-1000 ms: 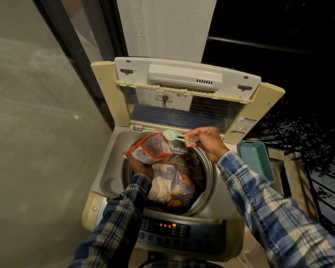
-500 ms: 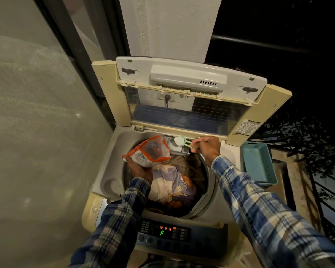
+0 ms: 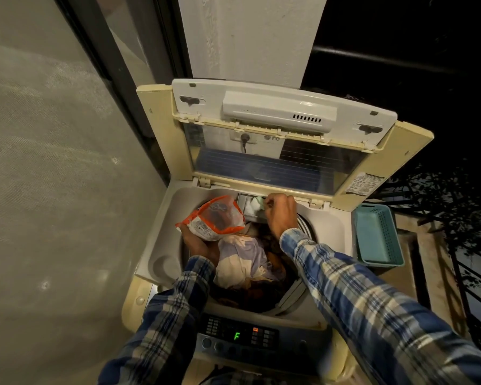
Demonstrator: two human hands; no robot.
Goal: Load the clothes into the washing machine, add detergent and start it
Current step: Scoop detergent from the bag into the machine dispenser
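Observation:
A top-loading washing machine [image 3: 161, 245] stands with its lid [image 3: 278, 151] raised. Its drum holds a pile of clothes [image 3: 245, 259]. My left hand [image 3: 197, 245] holds an orange and clear detergent bag [image 3: 214, 218] from below, over the drum's left rim. My right hand [image 3: 281, 215] pinches a small green scoop [image 3: 257, 202] tipped over the detergent compartment [image 3: 246, 205] at the back of the opening. The control panel [image 3: 239, 336] at the front shows a green F.
A teal plastic basket [image 3: 378, 237] sits on a ledge right of the machine. A grey wall runs along the left, a white pillar stands behind the lid, and a dark railing lies at the right.
My right hand carried the green scoop back from above the bag to the detergent compartment and turned it down. The panel now shows an F. The bag stayed in place.

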